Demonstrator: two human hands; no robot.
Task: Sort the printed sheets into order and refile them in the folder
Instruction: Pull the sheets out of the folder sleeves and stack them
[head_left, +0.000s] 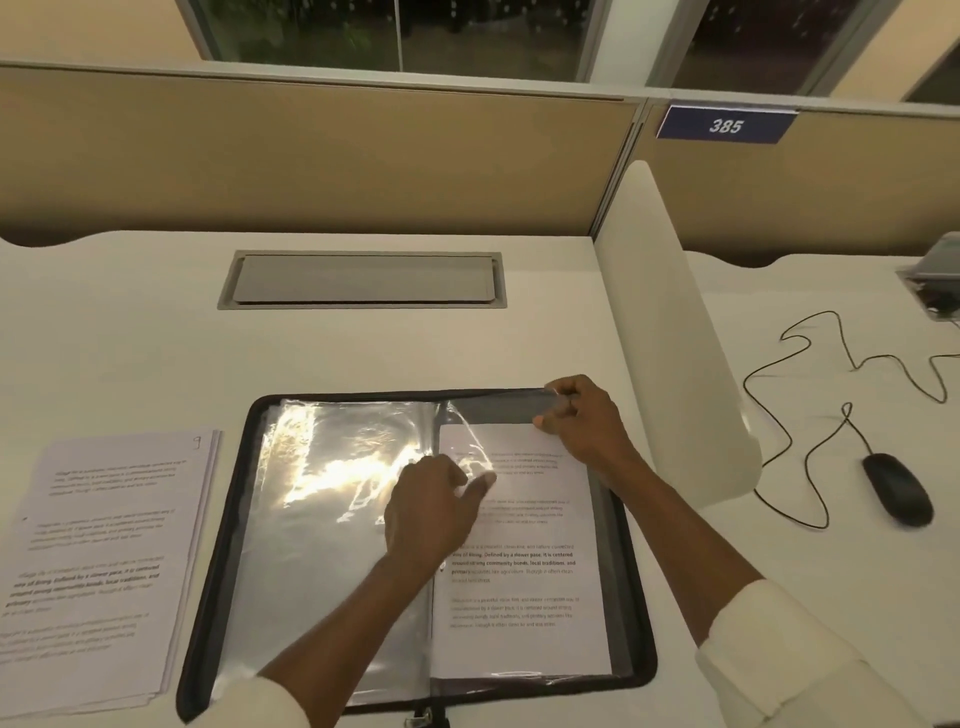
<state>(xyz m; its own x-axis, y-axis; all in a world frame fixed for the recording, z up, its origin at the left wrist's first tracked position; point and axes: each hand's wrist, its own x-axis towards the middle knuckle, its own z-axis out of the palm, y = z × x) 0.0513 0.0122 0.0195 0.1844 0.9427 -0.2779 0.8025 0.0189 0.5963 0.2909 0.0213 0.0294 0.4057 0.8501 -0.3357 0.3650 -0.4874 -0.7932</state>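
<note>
1. A folder (215, 571) with a black zipped border lies open near the front edge of the desk (130, 338), about midway along it.
2. Its left half shows shiny empty plastic pockets (332, 467) catching the ceiling light.
3. On the right half, a printed sheet (519, 571) sits partway inside a clear sleeve (498, 410). The sheet's top edge stops short of the sleeve's far end.
4. The right hand (582, 423) is at the folder's far right corner. Its thumb and fingers pinch the top edge of the clear sleeve and hold it lifted off the folder's grey backing.
5. The left hand (431, 512) rests by the folder's spine. Its fingers are curled, with the tips on the upper left part of the printed sheet, where the plastic bunches and glares. I cannot tell whether it pinches the plastic or only presses on it.
6. A stack of printed sheets (104, 561) lies just beside the folder, toward the desk's front left corner. A handwritten 9 marks the top sheet's far right corner.
7. A closed grey hatch (363, 280) is set into the desk toward its back edge.
8. A white divider (670, 332) stands along the desk's right edge. A black mouse (896, 488) lies beyond it on the neighbouring desk.
9. A blue plate (725, 124) reading 385 hangs on the back partition.
</note>
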